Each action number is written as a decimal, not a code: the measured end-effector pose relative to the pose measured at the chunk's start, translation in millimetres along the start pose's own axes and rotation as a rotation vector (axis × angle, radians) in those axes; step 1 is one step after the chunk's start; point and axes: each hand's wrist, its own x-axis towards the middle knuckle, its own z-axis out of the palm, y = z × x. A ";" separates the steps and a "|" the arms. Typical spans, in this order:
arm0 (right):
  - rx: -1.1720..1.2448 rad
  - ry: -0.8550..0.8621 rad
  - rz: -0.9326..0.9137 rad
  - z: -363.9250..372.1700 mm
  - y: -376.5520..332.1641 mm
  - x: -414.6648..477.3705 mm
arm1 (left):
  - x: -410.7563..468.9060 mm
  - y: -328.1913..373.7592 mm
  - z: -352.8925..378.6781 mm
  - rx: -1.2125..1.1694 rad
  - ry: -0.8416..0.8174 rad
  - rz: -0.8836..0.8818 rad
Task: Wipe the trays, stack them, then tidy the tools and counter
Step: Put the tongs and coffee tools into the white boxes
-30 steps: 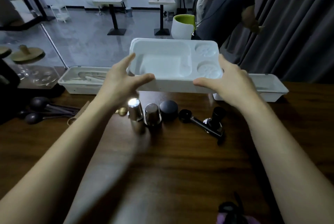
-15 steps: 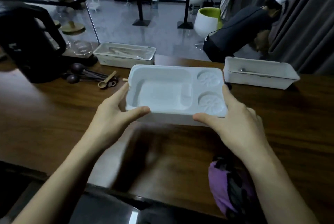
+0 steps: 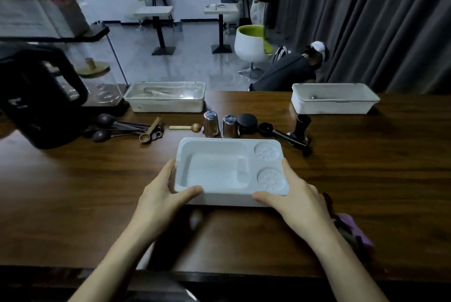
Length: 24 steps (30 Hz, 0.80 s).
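Observation:
A white moulded tray (image 3: pixel 217 167) with one big well and two round wells sits in the middle of the dark wooden counter (image 3: pixel 73 192). My left hand (image 3: pixel 158 194) grips its left end, thumb on the near rim. My right hand (image 3: pixel 295 194) grips the right end the same way. Behind the tray lie the tools: two steel cups (image 3: pixel 220 124), a black round lid (image 3: pixel 247 122), a black tamper with a handle (image 3: pixel 296 132), wooden scoops (image 3: pixel 151 132) and dark spoons (image 3: pixel 105 128). A purple cloth (image 3: pixel 351 231) lies by my right wrist.
Two white bins stand at the counter's far edge, one at the left (image 3: pixel 167 96) with utensils, one at the right (image 3: pixel 334 98). A big black machine (image 3: pixel 36 96) fills the left side. A person (image 3: pixel 292 72) crouches beyond the counter by a grey curtain.
The tray came down from in front of me, toward me, onto the counter in front of the tools. Both hands kept hold of its ends throughout.

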 end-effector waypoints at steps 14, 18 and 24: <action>0.108 -0.034 -0.041 -1.0 22.1 23.5 | 10.5 -20.6 18.2 0.087 -0.042 0.085; 0.122 -0.018 -0.030 -18.3 32.1 46.2 | 12.5 -21.1 19.2 0.055 -0.053 0.034; 0.252 0.101 -0.193 -24.0 14.7 140.3 | 14.7 -20.9 20.7 0.041 -0.034 0.027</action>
